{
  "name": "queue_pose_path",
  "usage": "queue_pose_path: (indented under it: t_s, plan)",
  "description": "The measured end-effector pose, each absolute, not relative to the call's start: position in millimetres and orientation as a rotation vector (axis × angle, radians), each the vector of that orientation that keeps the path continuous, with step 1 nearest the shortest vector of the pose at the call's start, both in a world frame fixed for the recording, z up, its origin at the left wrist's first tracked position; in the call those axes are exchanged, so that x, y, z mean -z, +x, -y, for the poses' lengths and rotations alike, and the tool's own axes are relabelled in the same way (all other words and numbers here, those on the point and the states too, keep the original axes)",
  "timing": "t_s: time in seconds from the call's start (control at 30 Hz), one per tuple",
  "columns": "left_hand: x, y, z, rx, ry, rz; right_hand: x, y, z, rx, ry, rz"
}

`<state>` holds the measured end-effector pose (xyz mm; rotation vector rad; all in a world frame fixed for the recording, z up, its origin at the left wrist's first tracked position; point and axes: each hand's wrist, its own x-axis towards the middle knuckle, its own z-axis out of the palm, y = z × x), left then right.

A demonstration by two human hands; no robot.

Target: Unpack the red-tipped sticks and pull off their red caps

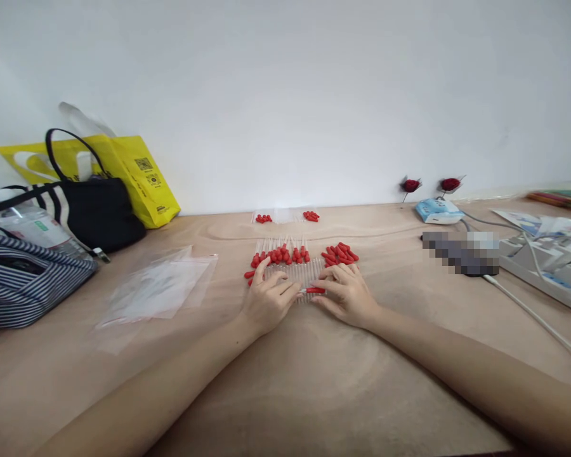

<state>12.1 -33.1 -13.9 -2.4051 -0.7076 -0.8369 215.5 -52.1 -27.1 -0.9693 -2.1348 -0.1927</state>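
Note:
My left hand [272,297] is closed around one end of a thin clear glass dropper tube, mostly hidden by the fingers. Its other end meets a red rubber bulb [315,290], pinched between the thumb and fingers of my right hand [346,293]. Whether the tube sits inside the bulb I cannot tell. Under and between both hands lies a row of bare glass tubes [304,273]. Just beyond them are several droppers with red bulbs fitted [280,254]. A pile of loose red bulbs [341,253] lies beyond my right hand.
Clear plastic bags [157,285] lie to the left, near a striped bag [28,273], a black bag [99,212] and a yellow bag [147,184]. A bag with red bulbs [285,216] rests by the wall. At right are a tissue pack [438,211], a power strip [547,273] and cables.

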Motion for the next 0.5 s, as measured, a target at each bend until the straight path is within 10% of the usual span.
queue_pose_path:
  t_s: [0.5]
  plan:
    - [7.4, 3.3, 37.1, 0.814, -2.377, 0.667, 24.9, 220.6, 56.8, 0.436, -1.000, 2.172]
